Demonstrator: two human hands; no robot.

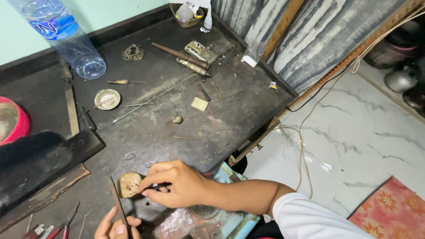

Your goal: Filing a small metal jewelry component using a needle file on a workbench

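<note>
Your right hand (177,183) is curled over the near edge of the dark workbench (177,128), and its fingers pinch a thin dark tool (158,186) shut tight. The tip of that tool sits right by a small round block (128,184) full of little holes, which rests on the bench just left of your fingers. If you push too hard, I think the tip could slip off the block and poke your other hand, because that hand is so close below. Your left hand (116,226) is low at the bottom edge, palm up, with the thumb and fingers closed on a long flat file (118,206) that points up toward the block. Part of this hand is cut off by the edge, so you cannot see all of its grip. The block is loose, so it could slide or tip when the file or the tool rubs it. Your right arm comes in from the right, bent at the wrist, with a white sleeve (310,219) pushed up. Some red-handled pliers (55,230) lie near your left hand, and a clear water bottle (62,33) stands far back on the bench.
</note>
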